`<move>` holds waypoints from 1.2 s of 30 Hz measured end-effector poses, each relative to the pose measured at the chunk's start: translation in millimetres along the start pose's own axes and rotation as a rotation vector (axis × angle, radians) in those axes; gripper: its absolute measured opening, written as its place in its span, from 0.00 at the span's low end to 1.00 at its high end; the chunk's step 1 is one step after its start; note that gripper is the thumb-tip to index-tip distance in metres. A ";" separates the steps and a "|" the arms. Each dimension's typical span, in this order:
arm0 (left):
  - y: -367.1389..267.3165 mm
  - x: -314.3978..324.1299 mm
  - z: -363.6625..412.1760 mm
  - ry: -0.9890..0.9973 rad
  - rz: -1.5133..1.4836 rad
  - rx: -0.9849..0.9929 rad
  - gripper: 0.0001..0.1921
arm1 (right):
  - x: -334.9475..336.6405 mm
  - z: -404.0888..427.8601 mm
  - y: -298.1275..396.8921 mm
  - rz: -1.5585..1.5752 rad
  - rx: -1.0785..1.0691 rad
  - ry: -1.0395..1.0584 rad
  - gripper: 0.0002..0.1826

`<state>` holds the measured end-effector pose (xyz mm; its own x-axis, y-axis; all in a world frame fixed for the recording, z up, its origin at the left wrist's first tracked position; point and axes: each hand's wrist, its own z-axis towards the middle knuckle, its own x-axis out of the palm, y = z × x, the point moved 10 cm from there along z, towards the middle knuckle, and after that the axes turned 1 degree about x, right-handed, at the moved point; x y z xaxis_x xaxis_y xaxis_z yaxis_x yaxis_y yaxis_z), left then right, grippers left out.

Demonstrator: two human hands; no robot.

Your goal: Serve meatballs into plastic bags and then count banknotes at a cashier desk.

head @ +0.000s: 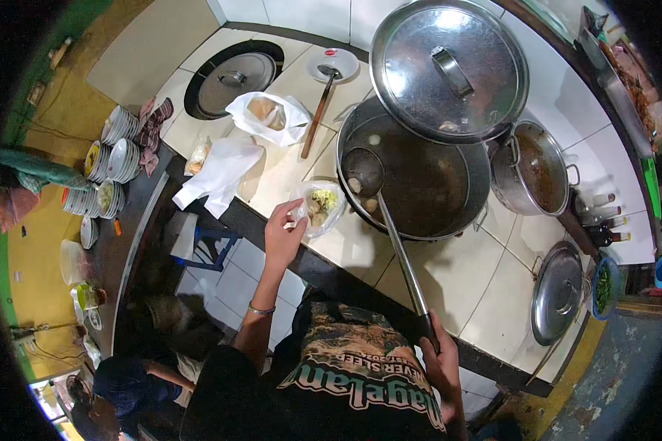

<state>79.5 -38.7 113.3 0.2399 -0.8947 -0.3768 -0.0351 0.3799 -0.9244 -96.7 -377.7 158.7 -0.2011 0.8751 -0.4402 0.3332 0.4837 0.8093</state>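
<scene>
My left hand (284,234) is at the near rim of a clear plastic bag (331,220), with thumb and index finger on its edge. Inside the open bag are meatballs and shredded pale-green vegetable. My right hand (444,355) grips the dark handle of a long metal ladle (400,248). The ladle's round bowl rests at the left side of a large pot (477,193) of brown broth, with a meatball or two in or near it. A big shiny lid (419,105) covers the pot's far part.
A smaller broth pot (549,165) stands right, near bottles (601,212) and another lid (557,292). Left lie white plastic bags (220,171), a bowl (345,60) with a wooden-handled ladle (318,113), and a covered sunken pot (234,82). Stacked plates (124,160) and people (138,380) are farther left.
</scene>
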 end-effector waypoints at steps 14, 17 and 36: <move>23.4 -2.9 -5.9 -0.021 -0.378 -0.180 0.21 | -39.1 -40.0 30.9 0.410 0.220 0.014 0.31; 31.0 -0.2 -1.1 -0.023 -0.407 -0.197 0.21 | -43.7 -43.1 26.8 0.400 0.195 0.020 0.31; 47.4 -8.8 -5.4 -0.134 -0.578 -0.282 0.24 | 7.4 -17.3 -47.0 0.599 0.184 0.293 0.21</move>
<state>70.5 -14.1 72.5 0.4147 -0.8921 0.1792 -0.1124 -0.2457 -0.9628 -129.8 -394.2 124.1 -0.1660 0.9643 0.2061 0.6105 -0.0637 0.7895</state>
